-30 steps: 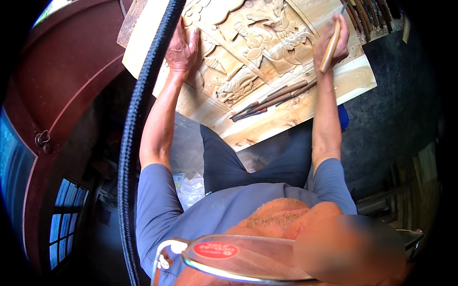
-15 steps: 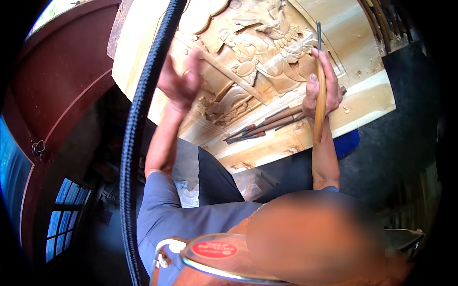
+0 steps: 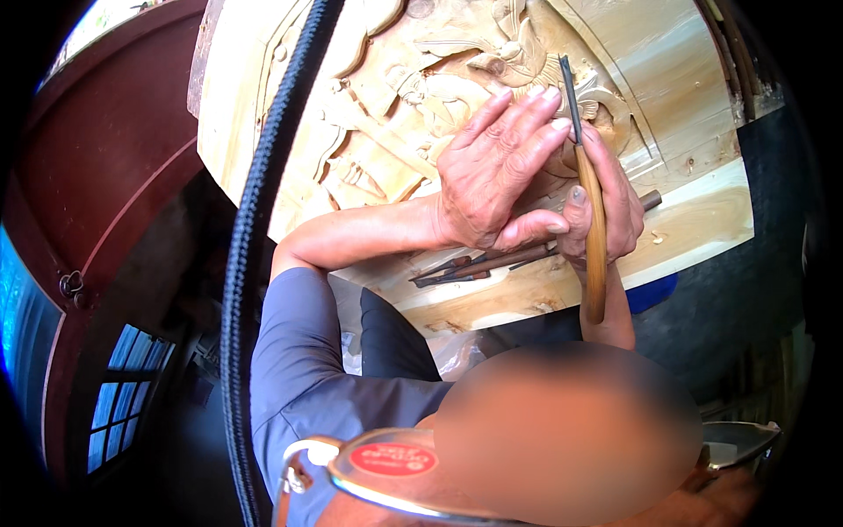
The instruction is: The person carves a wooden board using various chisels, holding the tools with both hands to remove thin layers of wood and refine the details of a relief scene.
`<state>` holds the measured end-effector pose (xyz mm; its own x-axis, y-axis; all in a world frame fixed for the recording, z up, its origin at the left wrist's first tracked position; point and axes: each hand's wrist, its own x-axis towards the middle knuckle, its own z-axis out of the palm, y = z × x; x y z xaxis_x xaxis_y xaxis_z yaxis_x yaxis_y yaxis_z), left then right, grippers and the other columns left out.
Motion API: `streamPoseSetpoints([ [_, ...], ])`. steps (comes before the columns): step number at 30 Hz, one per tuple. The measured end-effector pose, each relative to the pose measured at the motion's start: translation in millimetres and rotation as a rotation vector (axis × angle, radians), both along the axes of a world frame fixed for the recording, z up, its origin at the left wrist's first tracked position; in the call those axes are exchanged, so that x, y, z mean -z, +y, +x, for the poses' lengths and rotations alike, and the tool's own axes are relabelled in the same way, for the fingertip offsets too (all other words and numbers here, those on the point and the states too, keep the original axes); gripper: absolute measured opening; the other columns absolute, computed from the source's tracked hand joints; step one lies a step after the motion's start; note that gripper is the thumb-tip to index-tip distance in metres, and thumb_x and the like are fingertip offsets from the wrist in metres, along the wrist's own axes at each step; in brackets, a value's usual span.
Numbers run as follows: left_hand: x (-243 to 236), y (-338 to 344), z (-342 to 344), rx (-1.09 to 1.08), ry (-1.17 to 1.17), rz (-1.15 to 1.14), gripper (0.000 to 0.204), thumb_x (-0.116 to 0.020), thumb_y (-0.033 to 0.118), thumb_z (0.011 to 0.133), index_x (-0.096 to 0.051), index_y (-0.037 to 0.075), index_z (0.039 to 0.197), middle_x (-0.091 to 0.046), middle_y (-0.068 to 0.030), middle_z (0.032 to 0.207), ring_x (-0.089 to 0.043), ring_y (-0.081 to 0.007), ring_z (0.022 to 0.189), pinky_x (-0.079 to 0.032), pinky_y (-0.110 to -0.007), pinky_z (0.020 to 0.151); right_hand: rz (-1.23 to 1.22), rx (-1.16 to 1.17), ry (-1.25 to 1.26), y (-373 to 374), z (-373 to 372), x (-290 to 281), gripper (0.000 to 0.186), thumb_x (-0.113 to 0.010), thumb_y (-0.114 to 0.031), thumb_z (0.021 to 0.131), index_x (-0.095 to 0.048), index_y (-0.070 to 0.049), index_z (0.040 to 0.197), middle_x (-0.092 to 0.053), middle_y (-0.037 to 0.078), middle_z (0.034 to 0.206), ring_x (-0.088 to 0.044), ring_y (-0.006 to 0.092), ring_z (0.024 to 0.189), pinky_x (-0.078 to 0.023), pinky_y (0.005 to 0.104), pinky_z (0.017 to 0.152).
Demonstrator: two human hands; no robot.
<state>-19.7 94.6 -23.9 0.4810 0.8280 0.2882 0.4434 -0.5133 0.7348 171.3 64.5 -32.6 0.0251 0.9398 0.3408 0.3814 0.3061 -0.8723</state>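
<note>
My right hand (image 3: 616, 198) is closed round a carving chisel (image 3: 594, 228), its wooden handle between thumb and fingers. The narrow metal blade points away from me, over the right part of a pale wooden relief panel (image 3: 676, 97) carved with raised figures. Close by on the left, my left hand (image 3: 493, 167) is open, its fingers stretched out toward the blade and its thumb near my right thumb. It grips nothing. Several more carving tools (image 3: 479, 266) lie at the panel's near side, partly hidden behind my hands.
A thick black braided cable (image 3: 255, 202) runs down the left of the view. Dark red boards (image 3: 105, 132) stand at the left. A bundle of long tools (image 3: 733, 57) lies at the far right, and something blue (image 3: 654, 294) shows below the panel's near edge.
My left hand has swung right, from above the left part of the carving to beside the chisel. My right hand has come slightly nearer, and the blade now leans further left.
</note>
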Motion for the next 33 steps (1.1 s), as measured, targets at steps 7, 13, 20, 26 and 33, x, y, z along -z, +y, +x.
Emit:
streamPoseSetpoints([
  [7,2,1,2,-0.049,-0.009,-0.016,0.086,-0.061,0.066,0.103,-0.064,-0.01,0.142,-0.064,-0.0375,0.143,-0.065,-0.0495,0.135,-0.045,-0.057,0.119,0.015,-0.028,-0.113,3,-4,-2,0.035,-0.063,-0.009,0.099,-0.069,0.014,0.125,-0.078,0.024,0.117,-0.078,0.0451,0.107,-0.065,0.0517,0.098],
  [13,6,0,2,-0.044,-0.018,0.019,0.084,-0.059,0.067,0.104,-0.065,-0.008,0.141,-0.063,-0.0381,0.145,-0.065,-0.0496,0.136,-0.046,-0.057,0.118,0.024,-0.042,-0.105,3,-5,-3,0.034,-0.066,-0.007,0.095,-0.071,0.012,0.123,-0.079,0.023,0.114,-0.079,0.044,0.106,-0.065,0.0523,0.098],
  [20,9,0,1,-0.056,-0.074,0.008,0.082,-0.06,0.065,0.104,-0.066,-0.009,0.141,-0.064,-0.038,0.144,-0.065,-0.0497,0.136,-0.046,-0.056,0.119,0.004,-0.062,-0.097,6,-7,-4,0.034,-0.069,-0.005,0.092,-0.071,0.012,0.121,-0.078,0.024,0.113,-0.079,0.0441,0.104,-0.065,0.053,0.098],
  [26,10,-1,2,-0.041,-0.089,0.013,0.082,-0.063,0.064,0.104,-0.065,-0.01,0.14,-0.065,-0.0386,0.142,-0.065,-0.0501,0.135,-0.046,-0.057,0.119,0.0,-0.053,-0.096,5,-5,-4,0.035,-0.07,-0.002,0.091,-0.071,0.013,0.122,-0.078,0.025,0.111,-0.079,0.0443,0.103,-0.066,0.0504,0.095],
  [33,14,-2,2,-0.036,-0.102,0.016,0.091,-0.062,0.069,0.101,-0.064,-0.012,0.14,-0.064,-0.0393,0.142,-0.064,-0.0501,0.137,-0.045,-0.058,0.119,0.028,-0.031,-0.098,6,-7,-4,0.035,-0.071,0.001,0.088,-0.072,0.012,0.121,-0.079,0.023,0.11,-0.079,0.0429,0.101,-0.066,0.0481,0.092],
])
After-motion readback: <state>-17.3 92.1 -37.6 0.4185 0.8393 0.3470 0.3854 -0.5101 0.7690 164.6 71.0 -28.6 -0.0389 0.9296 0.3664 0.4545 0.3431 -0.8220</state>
